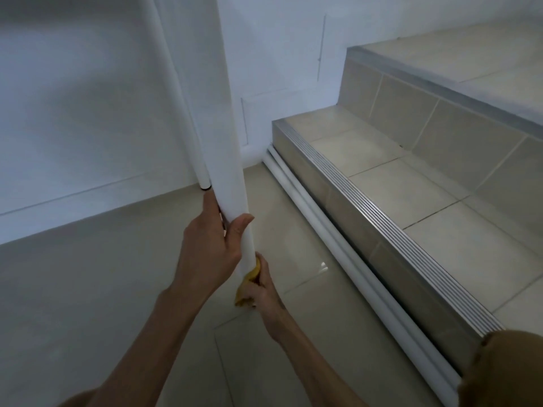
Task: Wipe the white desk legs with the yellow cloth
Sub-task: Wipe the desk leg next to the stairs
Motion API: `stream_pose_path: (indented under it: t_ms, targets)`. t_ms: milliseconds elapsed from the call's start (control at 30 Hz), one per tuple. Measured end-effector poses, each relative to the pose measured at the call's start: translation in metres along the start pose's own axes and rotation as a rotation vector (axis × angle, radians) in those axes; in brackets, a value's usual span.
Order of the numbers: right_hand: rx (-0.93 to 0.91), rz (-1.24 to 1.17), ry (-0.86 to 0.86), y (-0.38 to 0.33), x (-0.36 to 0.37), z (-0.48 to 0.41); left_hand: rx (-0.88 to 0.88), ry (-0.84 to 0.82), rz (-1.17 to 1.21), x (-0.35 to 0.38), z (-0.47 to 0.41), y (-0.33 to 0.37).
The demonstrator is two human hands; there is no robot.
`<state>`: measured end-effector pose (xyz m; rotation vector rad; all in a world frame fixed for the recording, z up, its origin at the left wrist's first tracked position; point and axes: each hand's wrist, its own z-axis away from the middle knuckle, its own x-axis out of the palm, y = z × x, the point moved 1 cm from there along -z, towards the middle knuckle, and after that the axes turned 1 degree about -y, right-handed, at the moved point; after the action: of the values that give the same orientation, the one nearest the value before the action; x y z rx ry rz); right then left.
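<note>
Fingers of the left hand are wrapping the upright desk leg; just below, the right hand is pinching the yellow cloth against it

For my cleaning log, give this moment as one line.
left hand: gripping leg | right hand: pressing cloth on leg, below left | phase: wiping near foot

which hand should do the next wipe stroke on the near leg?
Right. The right hand already presses the yellow cloth against the white desk leg near its foot; the left hand grips the leg above, steadying it.
</note>
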<state>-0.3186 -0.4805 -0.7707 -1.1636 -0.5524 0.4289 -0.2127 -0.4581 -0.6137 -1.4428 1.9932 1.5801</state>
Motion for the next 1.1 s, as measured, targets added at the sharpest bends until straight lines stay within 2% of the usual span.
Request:
stream_pose_path:
  t_ms: [67,167,300,367,467,767,867,967,1100]
  targets:
    - [-0.115,-0.122,0.004,-0.011,0.008,0.014,-0.011,0.000,0.005,0.001,0.000,0.001]
    - [-0.261,-0.115,0.124,-0.012,0.026,0.004,-0.026,-0.005,0.021,0.001,0.000,0.001]
    - [-0.454,0.161,0.419,-0.002,0.032,-0.015,-0.027,-0.002,0.019,0.001,0.000,0.001]
    - [-0.543,0.290,0.443,0.011,0.023,-0.024,-0.025,0.004,0.011,0.001,0.001,0.001]
    - [-0.483,0.299,0.370,0.027,0.009,-0.036,-0.015,0.007,0.008,0.002,0.000,-0.001]
    - [-0.092,0.446,0.179,0.066,-0.022,-0.055,0.020,0.001,0.046,0.004,0.000,-0.004]
    - [0.104,0.617,0.030,0.070,-0.029,-0.062,0.026,0.000,0.045,0.003,-0.001,-0.005]
    - [0.078,0.939,-0.185,0.063,-0.041,-0.068,0.032,0.000,0.047,0.002,-0.001,-0.005]
    - [0.049,1.212,-0.341,0.054,-0.054,-0.084,0.044,0.021,0.027,0.003,-0.001,-0.006]
